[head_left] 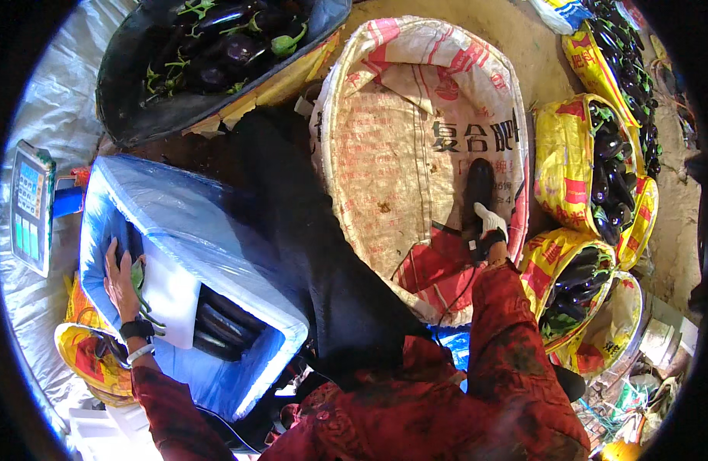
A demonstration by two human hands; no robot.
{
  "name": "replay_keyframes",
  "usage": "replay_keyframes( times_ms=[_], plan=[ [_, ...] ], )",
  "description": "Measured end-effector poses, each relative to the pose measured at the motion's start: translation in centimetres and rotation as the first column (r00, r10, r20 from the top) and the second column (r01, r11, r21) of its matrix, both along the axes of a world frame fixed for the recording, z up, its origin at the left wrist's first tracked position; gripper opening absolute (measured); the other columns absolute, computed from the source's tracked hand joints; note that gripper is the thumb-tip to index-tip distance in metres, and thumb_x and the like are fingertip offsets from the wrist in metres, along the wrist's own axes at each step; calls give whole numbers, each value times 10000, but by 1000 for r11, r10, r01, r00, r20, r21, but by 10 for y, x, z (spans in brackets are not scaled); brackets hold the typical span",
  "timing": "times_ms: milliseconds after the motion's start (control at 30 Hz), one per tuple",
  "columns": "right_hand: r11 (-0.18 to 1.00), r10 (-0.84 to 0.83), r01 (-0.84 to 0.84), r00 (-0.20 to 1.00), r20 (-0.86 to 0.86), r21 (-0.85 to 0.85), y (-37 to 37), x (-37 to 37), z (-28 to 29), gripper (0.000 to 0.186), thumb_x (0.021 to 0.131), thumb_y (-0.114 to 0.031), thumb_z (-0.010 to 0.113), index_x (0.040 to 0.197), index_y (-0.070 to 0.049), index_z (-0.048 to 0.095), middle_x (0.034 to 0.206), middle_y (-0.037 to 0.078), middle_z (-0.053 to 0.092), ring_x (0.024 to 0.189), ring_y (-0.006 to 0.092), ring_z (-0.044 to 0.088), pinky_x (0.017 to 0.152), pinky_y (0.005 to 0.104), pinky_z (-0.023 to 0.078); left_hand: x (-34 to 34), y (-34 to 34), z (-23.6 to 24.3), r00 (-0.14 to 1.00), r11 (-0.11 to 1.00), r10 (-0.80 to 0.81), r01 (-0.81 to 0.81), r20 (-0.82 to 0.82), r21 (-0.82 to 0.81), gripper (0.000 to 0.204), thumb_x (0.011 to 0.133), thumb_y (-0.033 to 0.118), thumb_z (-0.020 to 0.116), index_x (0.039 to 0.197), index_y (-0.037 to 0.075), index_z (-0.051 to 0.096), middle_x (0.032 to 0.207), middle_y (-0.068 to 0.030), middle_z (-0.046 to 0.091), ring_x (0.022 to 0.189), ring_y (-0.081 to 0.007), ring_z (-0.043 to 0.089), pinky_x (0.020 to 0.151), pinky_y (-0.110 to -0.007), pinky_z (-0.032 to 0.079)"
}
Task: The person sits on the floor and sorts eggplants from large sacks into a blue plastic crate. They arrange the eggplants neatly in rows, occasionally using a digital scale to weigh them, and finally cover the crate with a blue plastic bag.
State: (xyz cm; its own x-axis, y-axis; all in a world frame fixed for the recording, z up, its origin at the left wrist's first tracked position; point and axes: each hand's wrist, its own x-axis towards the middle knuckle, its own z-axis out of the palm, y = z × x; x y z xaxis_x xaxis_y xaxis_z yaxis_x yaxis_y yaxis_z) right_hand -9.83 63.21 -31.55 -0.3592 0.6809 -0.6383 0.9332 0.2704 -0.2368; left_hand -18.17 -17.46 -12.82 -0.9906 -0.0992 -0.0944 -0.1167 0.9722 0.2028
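My right hand (489,223), in a white glove, is closed on a long dark eggplant (477,184). It hangs over a wide round basket lined with a printed white sack (385,192). On the left, my bare left hand (120,283) has its fingers stretched out inside a box lined with blue plastic (193,207). Its fingers lie along a dark eggplant with a green stem (140,288), partly hidden by the hand. Beside it a white sheet (170,296) covers part of the box, and several long eggplants (223,326) lie past its edge.
A dark tub (131,115) of eggplants stands at the far left. Yellow sacks (565,165) filled with eggplants line the right side. A digital scale (31,207) stands at the left edge. My dark-trousered leg (308,238) stretches between box and basket.
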Motion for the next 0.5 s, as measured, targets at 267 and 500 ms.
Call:
replay_keyframes(
  times_ms=[267, 500],
  plan=[
    [1000, 19, -17, 969, -247, 12, -66, -45, -14, 620, 673, -236, 874, 1169, 43, 626, 954, 178, 695, 899, 326, 672, 817, 419, 547, -1, 4, -1, 994, 993, 103, -104, 22, 57, 434, 1010, 283, 398, 1401, 112, 474, 1553, 2, 371, 1472, -250, 244, 1170, -454, 138],
    [521, -612, -56, 672, -418, -852, -111, -82, 53, 427, 854, -211, 758, 1211, -18, 625, 1038, 101, 701, 869, 241, 685, 771, 385, 569, 3, -3, -13, 990, 917, -125, 89, -68, -390, 267, 900, 337, 645, 1092, 155, 607, 1534, 6, 408, 1424, -282, 354, 1004, -683, 337]
  ],
)
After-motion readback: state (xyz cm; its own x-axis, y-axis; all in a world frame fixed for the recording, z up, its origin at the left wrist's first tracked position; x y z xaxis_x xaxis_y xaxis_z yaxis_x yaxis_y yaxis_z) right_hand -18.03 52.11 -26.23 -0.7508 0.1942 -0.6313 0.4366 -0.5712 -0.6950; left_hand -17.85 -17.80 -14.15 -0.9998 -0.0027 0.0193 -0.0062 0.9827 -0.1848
